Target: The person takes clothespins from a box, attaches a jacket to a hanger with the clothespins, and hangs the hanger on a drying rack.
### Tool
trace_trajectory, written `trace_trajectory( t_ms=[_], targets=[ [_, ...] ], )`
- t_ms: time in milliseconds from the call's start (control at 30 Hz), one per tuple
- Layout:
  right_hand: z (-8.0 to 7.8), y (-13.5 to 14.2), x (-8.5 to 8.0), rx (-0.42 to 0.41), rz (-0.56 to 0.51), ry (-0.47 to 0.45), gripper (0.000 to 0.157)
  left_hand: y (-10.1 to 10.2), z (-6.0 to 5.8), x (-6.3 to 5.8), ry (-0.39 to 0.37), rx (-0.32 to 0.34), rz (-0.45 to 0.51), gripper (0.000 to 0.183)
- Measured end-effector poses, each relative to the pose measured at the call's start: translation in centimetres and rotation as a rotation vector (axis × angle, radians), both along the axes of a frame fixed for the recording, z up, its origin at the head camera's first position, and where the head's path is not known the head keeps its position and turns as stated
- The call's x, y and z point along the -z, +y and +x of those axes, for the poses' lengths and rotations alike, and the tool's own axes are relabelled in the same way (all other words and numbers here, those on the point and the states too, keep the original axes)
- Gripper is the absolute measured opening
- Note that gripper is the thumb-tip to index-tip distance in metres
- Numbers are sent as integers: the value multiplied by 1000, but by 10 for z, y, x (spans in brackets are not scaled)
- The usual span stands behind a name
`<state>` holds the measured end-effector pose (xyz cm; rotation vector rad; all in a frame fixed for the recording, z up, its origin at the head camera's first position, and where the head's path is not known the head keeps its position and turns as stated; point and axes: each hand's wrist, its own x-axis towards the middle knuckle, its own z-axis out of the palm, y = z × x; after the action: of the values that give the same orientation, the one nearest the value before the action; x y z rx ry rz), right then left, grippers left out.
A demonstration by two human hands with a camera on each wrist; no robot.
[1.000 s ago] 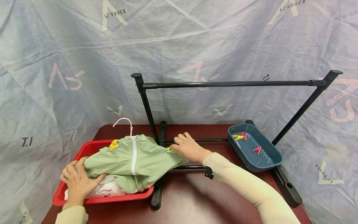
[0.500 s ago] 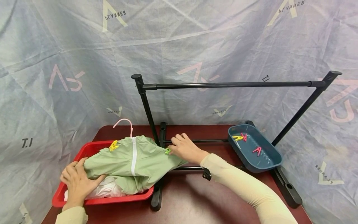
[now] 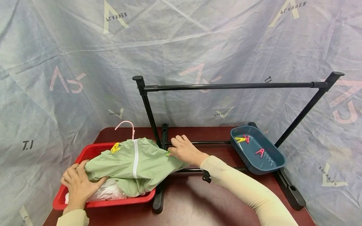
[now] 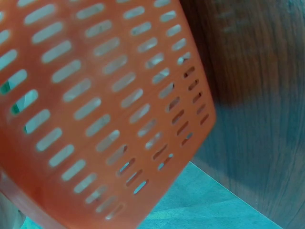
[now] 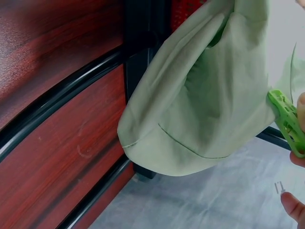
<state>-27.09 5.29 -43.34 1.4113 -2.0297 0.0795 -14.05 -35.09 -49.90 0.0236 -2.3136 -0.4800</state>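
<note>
A light green jacket (image 3: 150, 163) with a white zipper lies over the red basket (image 3: 113, 204), with the pink hook of a hanger (image 3: 133, 128) above its collar. My right hand (image 3: 186, 151) pinches a green clothespin (image 5: 286, 117) at the jacket's right shoulder. The clothespin is mostly hidden in the head view. A yellow clothespin (image 3: 115, 148) sits at the other shoulder. My left hand (image 3: 78, 183) rests at the jacket's left end by the basket's rim, thumb spread along the cloth. In the left wrist view, only the slotted basket wall (image 4: 114, 100) shows clearly.
A black garment rack (image 3: 226, 86) stands behind and to the right on the dark red table (image 3: 192, 197). At right, a blue tray (image 3: 267, 157) holds yellow and pink clothespins (image 3: 260, 152). White cloth (image 3: 108, 191) lies in the basket under the jacket.
My right hand has shifted slightly left along with the green clothespin, which now shows less behind the fingers. My left hand stays on the jacket's left end.
</note>
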Motion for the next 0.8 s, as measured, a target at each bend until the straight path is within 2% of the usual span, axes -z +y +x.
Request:
trace_trajectory(
  t_ms=[167, 533, 800],
  targets=[
    [0, -2, 2, 8, -13, 26, 19, 0, 0, 0, -8, -6, -2, 111],
    [2, -3, 1, 36, -27, 0, 20, 0, 0, 1, -10, -6, -2, 112],
    [3, 0, 2, 40, -46, -107, 18, 1, 1, -1, -41, -9, 6, 113]
  ],
)
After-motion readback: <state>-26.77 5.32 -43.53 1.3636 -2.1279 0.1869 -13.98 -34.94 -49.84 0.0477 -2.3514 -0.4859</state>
